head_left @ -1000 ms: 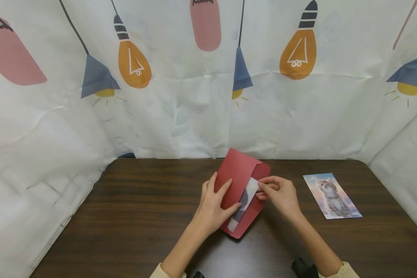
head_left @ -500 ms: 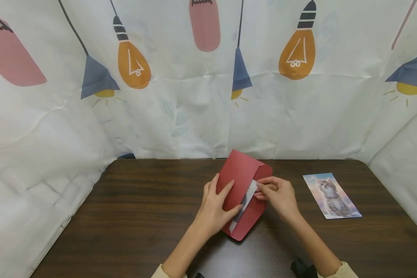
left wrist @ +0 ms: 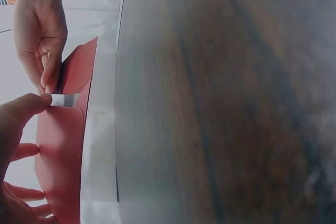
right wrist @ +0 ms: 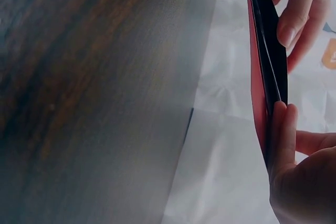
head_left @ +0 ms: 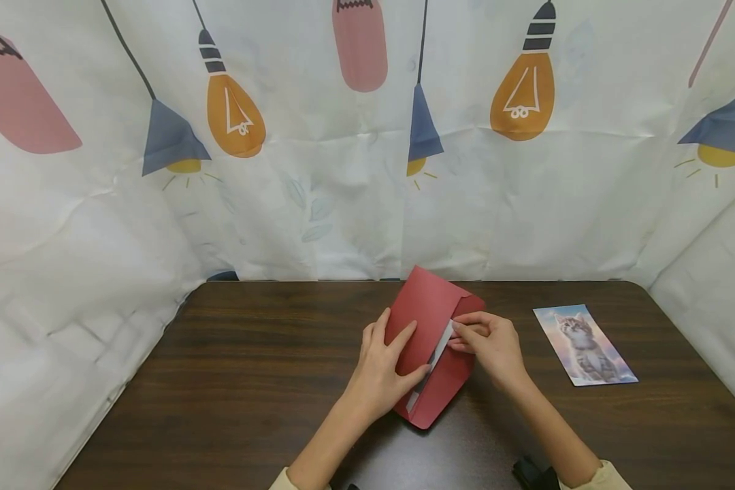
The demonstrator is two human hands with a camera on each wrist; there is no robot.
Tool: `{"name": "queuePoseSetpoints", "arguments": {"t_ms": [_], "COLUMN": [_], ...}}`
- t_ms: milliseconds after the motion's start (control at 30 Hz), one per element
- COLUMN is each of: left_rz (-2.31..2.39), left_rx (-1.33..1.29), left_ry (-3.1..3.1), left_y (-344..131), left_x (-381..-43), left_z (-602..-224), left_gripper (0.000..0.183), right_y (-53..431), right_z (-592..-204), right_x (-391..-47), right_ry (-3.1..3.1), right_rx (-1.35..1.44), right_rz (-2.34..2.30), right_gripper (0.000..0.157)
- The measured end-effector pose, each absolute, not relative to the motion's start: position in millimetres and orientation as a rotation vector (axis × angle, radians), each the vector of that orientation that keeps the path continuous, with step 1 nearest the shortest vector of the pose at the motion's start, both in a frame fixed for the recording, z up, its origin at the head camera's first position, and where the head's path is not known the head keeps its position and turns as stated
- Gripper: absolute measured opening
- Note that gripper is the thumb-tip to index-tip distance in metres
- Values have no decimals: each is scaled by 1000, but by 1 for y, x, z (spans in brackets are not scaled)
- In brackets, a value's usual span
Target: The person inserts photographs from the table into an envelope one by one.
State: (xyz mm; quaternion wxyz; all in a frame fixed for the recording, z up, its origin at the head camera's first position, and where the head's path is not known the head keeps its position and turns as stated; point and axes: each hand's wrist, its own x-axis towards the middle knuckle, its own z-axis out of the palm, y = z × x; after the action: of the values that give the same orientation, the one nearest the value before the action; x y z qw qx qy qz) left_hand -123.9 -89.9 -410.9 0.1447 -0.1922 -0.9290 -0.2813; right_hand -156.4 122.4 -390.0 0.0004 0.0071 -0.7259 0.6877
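A red envelope (head_left: 425, 306) stands tilted at the middle of the table, its flap (head_left: 459, 367) folded back to the right. From its mouth shows a narrow strip of a white and grey photo card (head_left: 444, 344); the rest is hidden inside. My left hand (head_left: 382, 371) rests with spread fingers on the envelope's front, the thumb tip (left wrist: 44, 98) at the mouth beside the card. With thumb and forefinger, my right hand (head_left: 493, 344) pinches the card's upper edge. The right wrist view shows the envelope (right wrist: 256, 82) nearly edge-on, with right-hand fingers (right wrist: 283, 135) along it.
On the right of the dark wooden table (head_left: 269, 367) lies a kitten picture card (head_left: 588, 347). A white cloth (head_left: 355, 204) printed with lamps and bulbs hangs behind and along the sides. Near the right forearm, a black object (head_left: 533, 473) shows at the lower edge.
The photo card has slid further into the envelope, so only a thin strip shows. The envelope and left hand have shifted slightly right and down.
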Motion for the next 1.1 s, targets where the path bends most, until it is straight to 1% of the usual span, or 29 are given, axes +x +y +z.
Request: {"name": "queuePoseSetpoints", "arguments": {"t_ms": [767, 1100], "left_rz": [-821, -867], "left_rx": [-583, -557], "left_ry": [-2641, -2684], "left_y": [-87, -87], "left_x": [-121, -121], "left_z": [-410, -409], "left_gripper": [66, 66], "right_y": [123, 125], "right_z": [-390, -390], "right_x": [-157, -157], "right_ry": [-2221, -2255], "right_rx": [19, 88], "right_rz": [2233, 2218], "right_gripper": [26, 28]}}
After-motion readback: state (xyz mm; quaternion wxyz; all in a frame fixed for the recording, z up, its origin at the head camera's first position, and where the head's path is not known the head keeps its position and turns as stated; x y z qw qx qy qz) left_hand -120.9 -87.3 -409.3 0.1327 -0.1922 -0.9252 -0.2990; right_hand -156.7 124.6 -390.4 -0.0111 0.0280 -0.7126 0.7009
